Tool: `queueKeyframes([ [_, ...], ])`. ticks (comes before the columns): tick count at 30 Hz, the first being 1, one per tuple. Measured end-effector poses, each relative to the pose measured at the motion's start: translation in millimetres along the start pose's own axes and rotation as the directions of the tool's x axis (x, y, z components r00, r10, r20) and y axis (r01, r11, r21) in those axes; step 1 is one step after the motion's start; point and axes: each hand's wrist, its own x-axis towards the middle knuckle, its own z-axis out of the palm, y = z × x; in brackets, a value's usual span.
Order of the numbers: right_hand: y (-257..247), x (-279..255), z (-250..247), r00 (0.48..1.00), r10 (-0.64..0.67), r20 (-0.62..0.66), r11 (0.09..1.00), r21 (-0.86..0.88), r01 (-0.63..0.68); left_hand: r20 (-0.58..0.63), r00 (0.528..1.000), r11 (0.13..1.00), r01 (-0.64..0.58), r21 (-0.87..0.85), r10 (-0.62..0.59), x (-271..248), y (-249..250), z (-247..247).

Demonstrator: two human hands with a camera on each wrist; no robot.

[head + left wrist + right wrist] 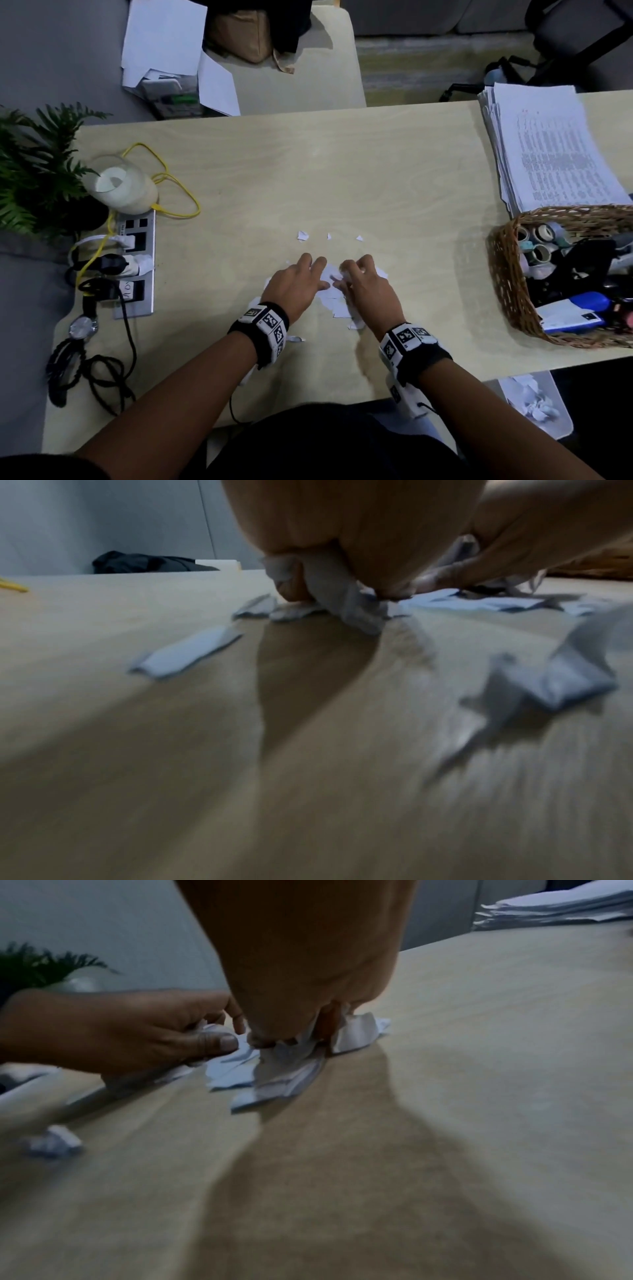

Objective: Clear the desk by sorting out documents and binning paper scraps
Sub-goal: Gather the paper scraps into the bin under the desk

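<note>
Both hands work the heap of paper scraps (334,294) at six o'clock on the desk (376,178): left hand (296,286) rakes with curled fingers, right hand (364,286) pinches pieces. Gathering is underway; next, I judge, comes lifting toward the bin (534,404) at four o'clock.

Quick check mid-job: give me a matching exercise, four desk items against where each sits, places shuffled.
Things:
1. torn white paper scraps
2. stack of printed white documents
3. brown wicker basket
4. silver power strip

Places:
A. desk's left side, beside the green fern
B. far right corner
C. right edge, nearer than the documents
D. desk centre, under both hands

Pairs: 1-D, 2-B, 3-C, 4-A
</note>
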Motion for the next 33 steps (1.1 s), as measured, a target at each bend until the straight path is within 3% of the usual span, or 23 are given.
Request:
queueKeyframes([
  [5, 3.5, 3.9, -0.4, 0.998, -0.064, -0.012, 0.992, 0.106, 0.065, 0.021, 0.999, 0.997, 0.035, 0.063, -0.037, 13.2, 10.9, -11.8],
  [8, 11.2, 1.5, -14.8, 0.998, 0.024, -0.065, 0.948, 0.317, -0.002, 0.095, 0.993, 0.997, 0.064, 0.037, -0.067, 17.5, 15.4, -21.2],
  [10, 23.0, -0.7, -30.0, 0.986, 0.118, -0.118, 0.897, 0.439, -0.055, 0.077, 0.984, 0.975, 0.169, -0.146, -0.159, 25.3, 15.3, -26.1],
  [13, 44.0, -9.0, -51.4, 0.955, 0.231, -0.184, 0.818, 0.569, -0.088, 0.054, 0.965, 0.853, 0.253, -0.456, -0.258, 36.1, 22.7, -35.5],
  [18, 88.8, -43.3, -83.2, 0.864, 0.436, -0.251, 0.632, 0.769, -0.096, 0.047, 0.999, 0.712, 0.047, -0.701, -0.020, 64.4, 99.5, -57.4],
  [21, 124.8, -79.5, -99.4, 0.784, 0.547, -0.292, 0.548, 0.833, -0.073, 0.068, 0.996, 0.623, 0.014, -0.782, 0.063, 86.6, 166.1, -61.2],
  [24, 165.7, -126.0, -114.8, 0.686, 0.658, -0.311, 0.455, 0.890, -0.034, 0.147, 0.969, 0.592, 0.000, -0.806, 0.200, 98.2, 239.3, -57.4],
  [26, 198.2, -161.6, -120.2, 0.599, 0.742, -0.301, 0.386, 0.922, -0.015, 0.207, 0.918, 0.580, -0.031, -0.814, 0.339, 97.9, 288.9, -50.9],
  [29, 252.1, -217.6, -120.6, 0.424, 0.857, -0.293, 0.321, 0.947, 0.007, 0.220, 0.817, 0.553, -0.139, -0.822, 0.533, 95.5, 361.8, -28.9],
  [31, 284.4, -251.7, -112.7, 0.326, 0.906, -0.269, 0.277, 0.961, 0.023, 0.241, 0.765, 0.554, -0.176, -0.814, 0.597, 93.9, 406.4, -5.3],
  [33, 315.5, -277.8, -101.7, 0.246, 0.941, -0.231, 0.232, 0.972, 0.023, 0.336, 0.729, 0.596, -0.122, -0.794, 0.597, 92.9, 448.2, 23.0],
])
